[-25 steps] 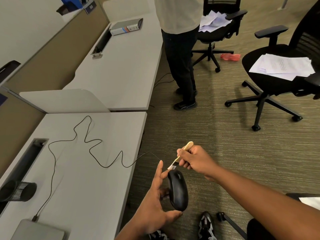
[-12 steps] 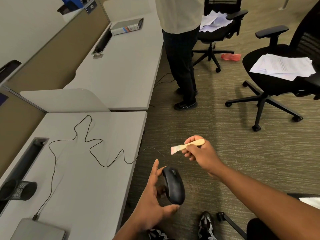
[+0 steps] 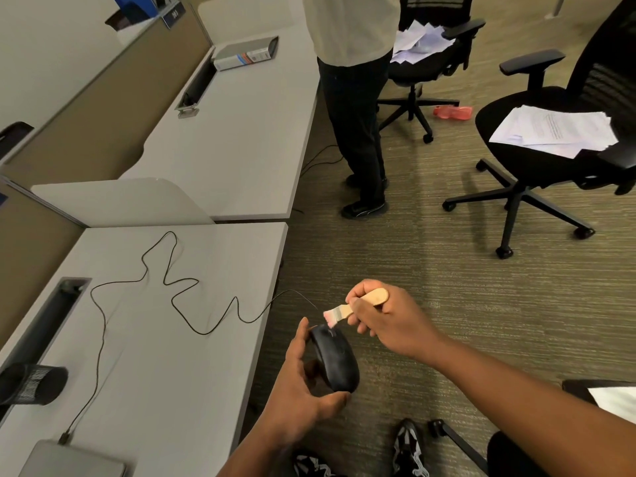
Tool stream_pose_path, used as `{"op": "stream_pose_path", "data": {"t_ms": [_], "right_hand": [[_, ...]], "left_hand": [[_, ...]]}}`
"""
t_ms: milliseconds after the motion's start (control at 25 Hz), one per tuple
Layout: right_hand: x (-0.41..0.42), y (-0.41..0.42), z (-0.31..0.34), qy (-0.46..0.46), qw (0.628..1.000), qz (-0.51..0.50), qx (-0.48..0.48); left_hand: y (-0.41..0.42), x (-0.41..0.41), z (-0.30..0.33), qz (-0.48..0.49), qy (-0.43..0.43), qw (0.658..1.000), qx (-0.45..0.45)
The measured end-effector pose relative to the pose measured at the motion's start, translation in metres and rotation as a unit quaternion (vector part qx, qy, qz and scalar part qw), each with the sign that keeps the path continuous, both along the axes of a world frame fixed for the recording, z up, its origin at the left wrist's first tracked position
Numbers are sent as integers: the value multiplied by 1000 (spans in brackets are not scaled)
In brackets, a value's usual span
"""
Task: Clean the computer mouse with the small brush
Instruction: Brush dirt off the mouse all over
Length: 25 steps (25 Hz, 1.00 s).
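A black wired computer mouse [image 3: 335,361] is held off the desk's right edge, above the carpet, by my left hand [image 3: 303,394], thumb under its rear and fingers along its left side. Its thin black cable [image 3: 165,270] snakes back over the grey desk [image 3: 155,356] to a laptop corner. My right hand [image 3: 385,321] grips a small brush [image 3: 358,304] with a pale wooden handle; its pinkish bristles point down-left and touch the mouse's front end.
A closed laptop [image 3: 72,459] and a black mesh cup [image 3: 32,383] sit at the desk's near left. A person [image 3: 354,98] stands by the far desk. Two black office chairs [image 3: 550,139] carry papers. A pink bottle [image 3: 452,112] lies on the carpet.
The brush was on the mouse's front, lifted away half a second ago, and has come back down onto the front. My left hand has kept hold of the mouse, tilting it slightly.
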State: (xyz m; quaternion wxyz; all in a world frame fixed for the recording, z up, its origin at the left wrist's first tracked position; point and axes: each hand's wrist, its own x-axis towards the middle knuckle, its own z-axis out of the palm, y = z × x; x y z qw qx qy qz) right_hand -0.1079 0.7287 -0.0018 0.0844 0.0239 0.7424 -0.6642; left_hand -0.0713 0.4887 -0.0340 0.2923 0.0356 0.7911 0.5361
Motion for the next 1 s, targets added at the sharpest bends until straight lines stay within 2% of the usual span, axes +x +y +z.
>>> {"op": "stream_pose_path", "data": {"t_ms": [160,360,480,680,880,1000], "right_hand": [[4,-8,6,47,998,15,47],[4,-10,8,38,994,51,92],[0,-7,11,10,994,65,86],[-1,-6,10,58,996,27,62],[-2,-9,8,22,993,75,92],[-2,-6,11,29,996,54,72]], "left_hand": [[5,0,0,-2,27,999,-27],[5,1,-2,5,65,998,-22],[2,-1,-3,13,69,997,-30],[0,-5,-3,-5,76,996,-45],[0,-8,-3,-15,67,996,-49],[-2,-8,-3,-17,63,997,-52]]}}
